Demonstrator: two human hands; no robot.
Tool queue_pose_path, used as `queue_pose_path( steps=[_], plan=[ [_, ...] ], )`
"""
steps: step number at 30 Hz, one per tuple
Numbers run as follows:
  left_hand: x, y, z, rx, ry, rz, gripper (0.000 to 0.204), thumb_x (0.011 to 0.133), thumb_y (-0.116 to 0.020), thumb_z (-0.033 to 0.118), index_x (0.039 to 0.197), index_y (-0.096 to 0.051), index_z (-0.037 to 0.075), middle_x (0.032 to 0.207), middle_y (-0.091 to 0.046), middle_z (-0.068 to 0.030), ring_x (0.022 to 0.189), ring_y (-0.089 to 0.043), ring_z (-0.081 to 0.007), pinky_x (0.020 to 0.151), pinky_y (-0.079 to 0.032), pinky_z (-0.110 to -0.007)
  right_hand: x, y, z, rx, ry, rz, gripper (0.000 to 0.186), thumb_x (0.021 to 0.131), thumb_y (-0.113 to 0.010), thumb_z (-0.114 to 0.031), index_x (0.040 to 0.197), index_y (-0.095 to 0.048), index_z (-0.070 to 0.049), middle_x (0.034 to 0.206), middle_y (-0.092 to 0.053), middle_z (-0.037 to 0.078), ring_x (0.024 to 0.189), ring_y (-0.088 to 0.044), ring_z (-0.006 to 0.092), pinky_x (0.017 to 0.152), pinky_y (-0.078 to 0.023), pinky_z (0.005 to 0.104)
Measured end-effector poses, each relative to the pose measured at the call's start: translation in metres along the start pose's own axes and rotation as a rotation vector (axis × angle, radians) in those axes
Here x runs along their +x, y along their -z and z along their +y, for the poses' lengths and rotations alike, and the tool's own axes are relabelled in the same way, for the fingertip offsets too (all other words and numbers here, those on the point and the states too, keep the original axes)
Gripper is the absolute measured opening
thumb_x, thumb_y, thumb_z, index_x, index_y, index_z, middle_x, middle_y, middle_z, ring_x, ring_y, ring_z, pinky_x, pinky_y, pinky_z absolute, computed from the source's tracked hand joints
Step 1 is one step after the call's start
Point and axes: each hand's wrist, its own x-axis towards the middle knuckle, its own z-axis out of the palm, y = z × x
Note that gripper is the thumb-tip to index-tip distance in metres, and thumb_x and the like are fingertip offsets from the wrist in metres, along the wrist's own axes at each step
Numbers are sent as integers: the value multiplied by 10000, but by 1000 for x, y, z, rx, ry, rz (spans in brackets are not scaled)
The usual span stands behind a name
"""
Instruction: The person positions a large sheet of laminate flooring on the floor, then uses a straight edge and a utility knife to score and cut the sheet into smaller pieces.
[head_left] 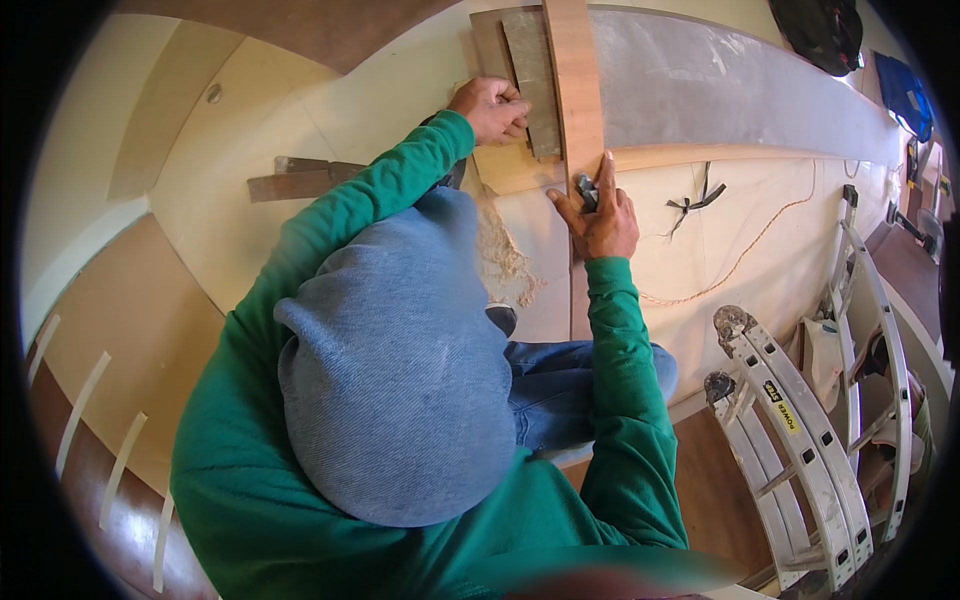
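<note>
My left hand (497, 110) has curled fingers at the edge of a narrow grey board (536, 80), left of a long wooden strip (568, 50); what they hold is unclear. My right hand (608, 225) is on the strip lower down, index finger stretched along it and thumb out to the left, with a small dark tool (585, 188) in its grasp. A long, wide grey board (720, 80) with a pale wood edge runs rightward from the strip. My bent denim-covered knee (400, 340) fills the middle of the view, between my forearms.
Dark board offcuts (275, 188) and shavings (505, 255) lie on the pale floor (250, 120). A tan cord (760, 230) and black ties (690, 205) lie below the long board. Folded aluminium ladders (800, 450) stand lower right. A black bag (810, 30) and blue item (900, 90) are upper right.
</note>
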Motion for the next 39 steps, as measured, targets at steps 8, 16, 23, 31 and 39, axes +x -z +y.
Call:
queue_pose_path(
  steps=[8,16,23,31,39],
  plan=[
    [-5,-2,5,88,-18,-3,294,974,-680,209,1133,-602,-26,953,-729,-175,789,-734,-238,663,-619,-354,1,-4,-3,-16,-12,-86,1130,706,-814,-683,1596,-352,-163,907,-674,152,894,-660,341,754,-556,445],
    [-1,1,4,69,-101,43,322,979,-702,255,1094,-591,-25,928,-725,-158,742,-727,-213,609,-594,-344,-8,-3,1,-89,-29,-121,1149,727,-812,-659,1604,-309,-114,1009,-695,161,959,-666,337,801,-555,440],
    [-6,-1,10,96,-121,56,274,993,-684,221,1059,-585,-25,890,-725,-154,741,-730,-200,627,-604,-335,1,5,2,-48,8,-121,1124,721,-820,-640,1597,-327,-135,923,-672,157,896,-662,344,754,-557,447],
    [3,7,1,-37,-21,-13,378,1028,-613,353,1151,-586,-4,1008,-716,-179,864,-732,-240,725,-614,-382,-21,-4,-2,-7,59,-121,1102,719,-835,-600,1592,-345,-138,893,-667,137,863,-664,322,727,-566,423],
    [-7,20,3,9,-140,130,626,972,-624,565,1264,-593,12,1098,-709,-111,931,-730,-203,806,-607,-347,-35,-14,-27,-52,93,-166,1103,717,-837,-578,1589,-347,-111,873,-643,127,839,-657,312,693,-567,422]
  ],
)
